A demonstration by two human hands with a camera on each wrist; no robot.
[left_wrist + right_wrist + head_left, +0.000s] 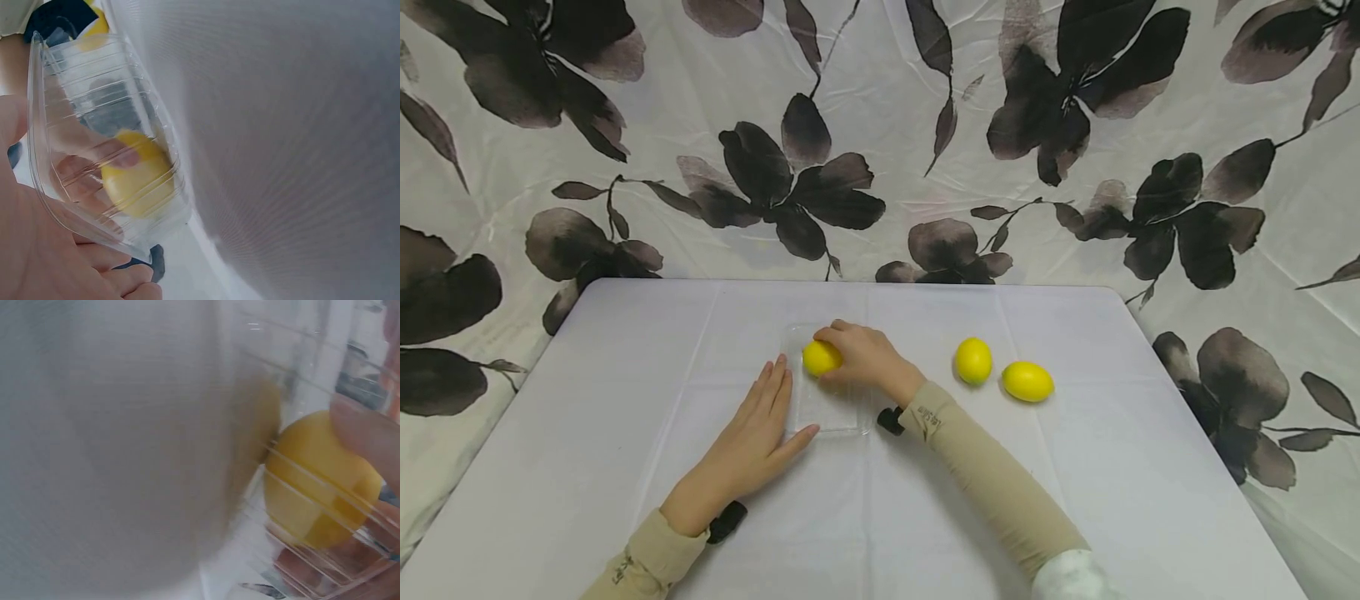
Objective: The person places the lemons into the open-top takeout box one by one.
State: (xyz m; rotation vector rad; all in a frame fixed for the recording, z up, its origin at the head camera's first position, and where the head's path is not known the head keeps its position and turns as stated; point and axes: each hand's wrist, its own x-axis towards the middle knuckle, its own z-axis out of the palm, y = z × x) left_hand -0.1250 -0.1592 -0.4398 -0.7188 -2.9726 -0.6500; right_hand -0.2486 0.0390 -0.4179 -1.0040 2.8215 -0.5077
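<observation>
My right hand (871, 358) grips a yellow lemon (821, 358) between thumb and fingers, inside a clear plastic container (829, 414) on the table. Through the ribbed wall in the right wrist view, the lemon (315, 494) appears low, near the container's floor. My left hand (748, 442) lies along the container's left side, fingers straight and thumb spread by the near corner. The left wrist view shows the container's wall (81, 69) beside the palm, with the gripped lemon (139, 184) behind it.
Two more lemons rest on the white table (625, 467) right of the container: one lemon (973, 361) nearer my right hand, the other lemon (1027, 382) farther right. Behind the table's back edge hangs a floral cloth (910, 150). A dark wrist device (727, 522) sits at my left cuff.
</observation>
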